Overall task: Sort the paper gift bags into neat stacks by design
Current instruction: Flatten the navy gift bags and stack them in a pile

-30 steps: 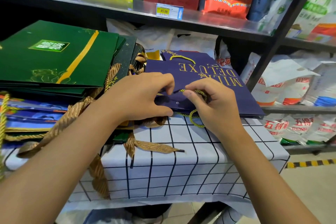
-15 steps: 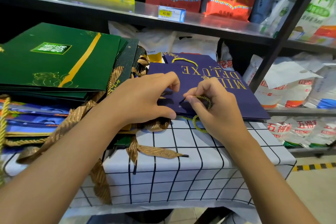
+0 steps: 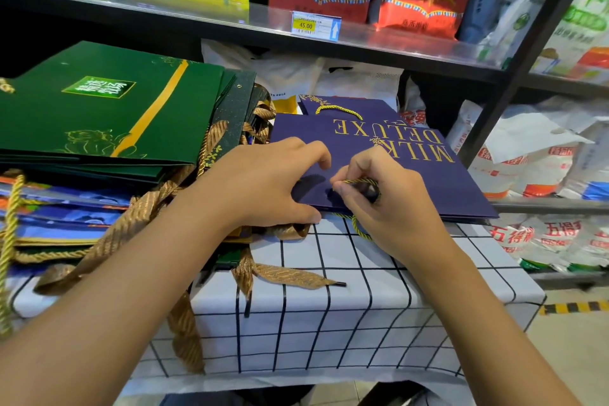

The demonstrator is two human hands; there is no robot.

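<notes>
Navy bag [image 3: 428, 175] lies flat on the grid cloth [image 3: 329, 323], gold "MILK DELUXE" lettering upside down, its near edge just back from the table's front. Left hand [image 3: 263, 184] curls over the bag's near left corner, thumb along the edge, fingertips on the matte paper. Right hand [image 3: 392, 208] pinches the twisted gold cord [image 3: 359, 181] between thumb and forefinger. Green stack [image 3: 108, 115] sits just left, raised on blue bags [image 3: 66, 214], woven ribbons [image 3: 283, 273] spilling toward the front. Bare cloth in front; metal shelf [image 3: 362, 39] close overhead.
</notes>
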